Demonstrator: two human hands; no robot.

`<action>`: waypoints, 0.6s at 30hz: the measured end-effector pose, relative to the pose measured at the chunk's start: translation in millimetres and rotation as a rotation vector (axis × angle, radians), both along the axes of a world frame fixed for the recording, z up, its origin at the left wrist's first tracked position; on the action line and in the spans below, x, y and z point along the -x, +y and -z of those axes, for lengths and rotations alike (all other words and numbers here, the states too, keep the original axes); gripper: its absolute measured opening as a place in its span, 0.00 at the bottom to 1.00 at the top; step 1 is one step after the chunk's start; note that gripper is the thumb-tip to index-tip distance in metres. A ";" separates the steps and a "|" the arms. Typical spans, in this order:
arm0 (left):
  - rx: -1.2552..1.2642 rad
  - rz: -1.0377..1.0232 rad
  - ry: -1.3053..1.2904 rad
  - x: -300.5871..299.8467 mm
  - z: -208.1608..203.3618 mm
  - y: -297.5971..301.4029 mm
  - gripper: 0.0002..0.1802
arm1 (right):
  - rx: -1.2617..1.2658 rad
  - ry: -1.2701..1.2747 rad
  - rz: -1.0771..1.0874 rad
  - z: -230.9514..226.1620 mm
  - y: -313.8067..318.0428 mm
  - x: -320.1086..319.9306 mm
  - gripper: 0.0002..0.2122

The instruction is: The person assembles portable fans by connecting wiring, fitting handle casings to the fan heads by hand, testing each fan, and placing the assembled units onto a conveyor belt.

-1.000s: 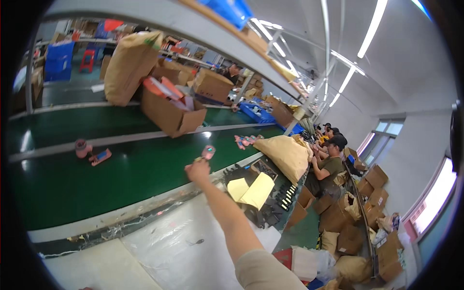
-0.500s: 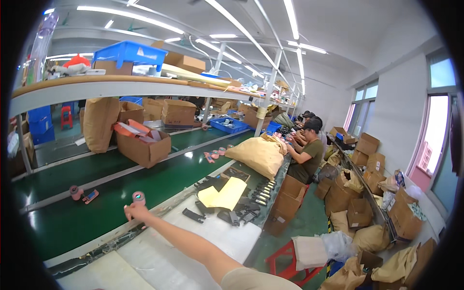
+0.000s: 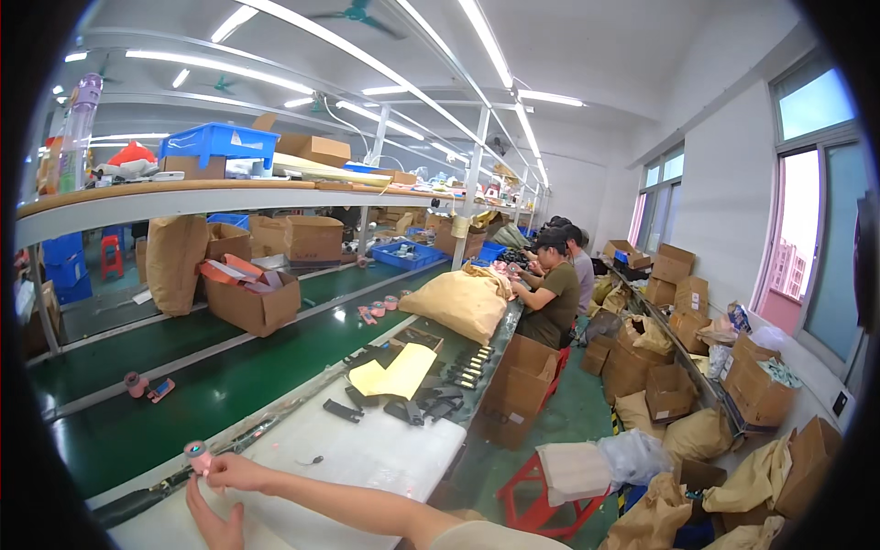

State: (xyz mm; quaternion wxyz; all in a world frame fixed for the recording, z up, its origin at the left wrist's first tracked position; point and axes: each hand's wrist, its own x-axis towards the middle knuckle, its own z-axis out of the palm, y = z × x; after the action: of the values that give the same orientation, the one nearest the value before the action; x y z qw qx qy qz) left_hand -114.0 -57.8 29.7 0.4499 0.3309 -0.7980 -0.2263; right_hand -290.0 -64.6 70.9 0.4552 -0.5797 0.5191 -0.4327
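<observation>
A small pink piece with a round dark-and-teal end point(image 3: 197, 451) is pinched in the fingers of my right hand point(image 3: 236, 473), over the near edge of the workbench. Just below it is my left hand point(image 3: 213, 521), fingers stretched out and thumb apart; its fingertips come close to the pink piece, and I cannot tell if they touch it. White foam sheeting point(image 3: 367, 458) covers the bench beside my right forearm. Farther along lie a yellow sheet of paper point(image 3: 394, 371), several black plastic parts point(image 3: 343, 411) and a tiny dark part with a thin wire point(image 3: 316, 460).
A green conveyor belt point(image 3: 229, 394) runs along the left, carrying pink pieces point(image 3: 137, 385) and an open carton point(image 3: 252, 302). A full tan sack point(image 3: 458, 302) sits on the bench before a co-worker point(image 3: 552, 289). On the right are a red stool point(image 3: 541, 500), cartons and sacks.
My right hand has drawn back from the belt to the bench's near edge, bringing the pink piece with it. My left hand has come into view beneath it. The whole view has shifted.
</observation>
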 end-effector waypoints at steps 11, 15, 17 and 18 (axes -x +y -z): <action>-0.646 0.164 0.205 -100.6 19.7 57.9 0.25 | 0.139 0.126 -0.289 -1.6 73.7 -54.3 0.12; -0.999 0.099 0.381 -140.3 4.6 68.3 0.30 | 0.180 0.301 -0.344 -8.2 75.2 -80.4 0.15; -1.135 0.048 0.451 -155.4 -0.9 70.5 0.30 | 0.316 0.532 -0.324 -0.4 73.8 -95.0 0.17; -1.220 0.070 0.464 -161.8 -2.3 70.3 0.30 | 0.369 0.585 -0.335 3.5 70.8 -102.3 0.18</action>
State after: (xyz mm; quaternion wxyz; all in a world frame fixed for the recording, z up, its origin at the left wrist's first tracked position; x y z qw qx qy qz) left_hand 47.8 12.5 32.0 0.3343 0.4431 -0.4188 -0.7187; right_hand -187.7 6.2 67.3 0.2402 -0.8278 0.4385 -0.2546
